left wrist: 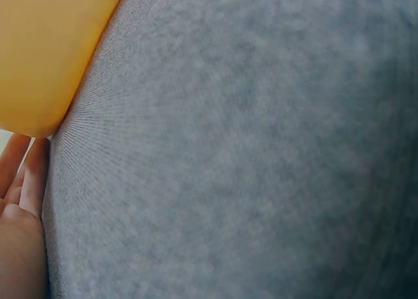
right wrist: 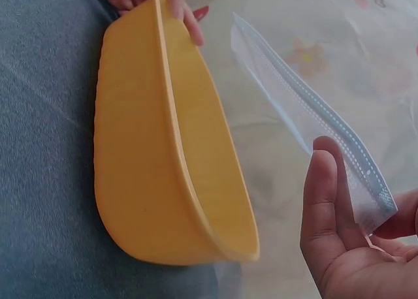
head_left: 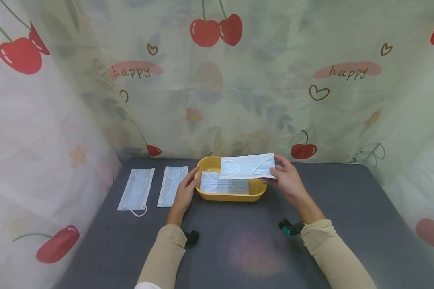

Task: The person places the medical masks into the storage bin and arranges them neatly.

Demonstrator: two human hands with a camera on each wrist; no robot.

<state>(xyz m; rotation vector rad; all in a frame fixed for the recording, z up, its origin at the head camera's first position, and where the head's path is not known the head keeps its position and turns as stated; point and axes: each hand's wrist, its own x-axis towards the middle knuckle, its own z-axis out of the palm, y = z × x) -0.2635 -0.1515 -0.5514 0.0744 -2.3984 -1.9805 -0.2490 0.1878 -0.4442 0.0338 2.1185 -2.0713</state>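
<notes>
A: Right hand (head_left: pixel 288 180)?
B: A flat, pleated pale-blue mask (head_left: pixel 247 166) is pinched at its right end, thumb on top, and held over the tub (head_left: pixel 231 196).
A: Tub?
B: Smooth yellow plastic, oval with rounded walls, set on the grey felt-like table (head_left: pixel 238 249). A second mask (head_left: pixel 224 185) is laid flat inside.
A: Left hand (head_left: pixel 185 192)?
B: The tub's left rim is touched with nearly straight fingers; nothing is gripped.
A: Rest?
B: Two more masks (head_left: pixel 136 189) are laid flat, side by side, left of the tub.
</notes>
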